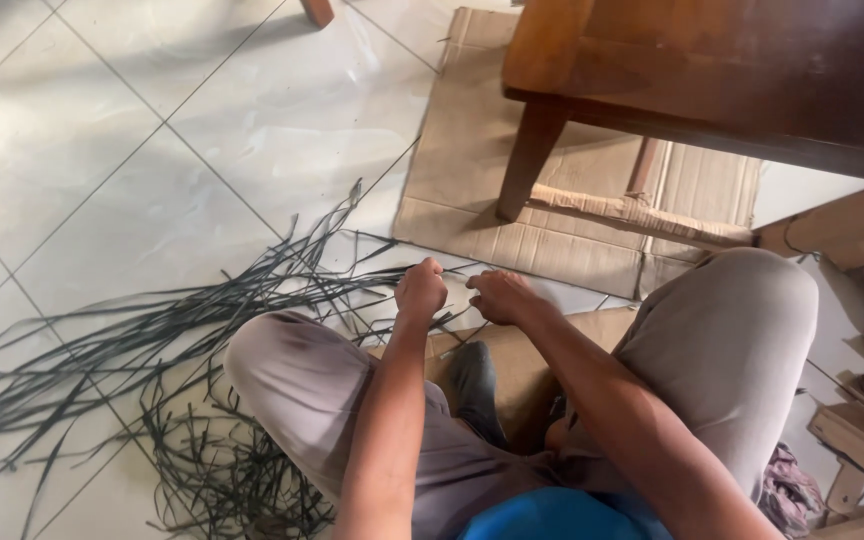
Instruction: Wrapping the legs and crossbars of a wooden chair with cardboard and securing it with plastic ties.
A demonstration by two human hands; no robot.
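Looking down through the head camera, I see my left hand (420, 290) curled into a fist around thin dark strips (152, 340), and my right hand (497, 295) just beside it, fingers bent and pinching the same strands. Both hands hover above my knees, near the edge of a flattened cardboard sheet (472, 180). The dark strips fan out to the left across the white tiled floor (102, 150) and tangle in a loose heap beside my left thigh. A wooden chair (652, 70) stands on the cardboard ahead. More cardboard scraps (862, 400) lie at the right. No container shows in this view; the strips lie loose on the floor.
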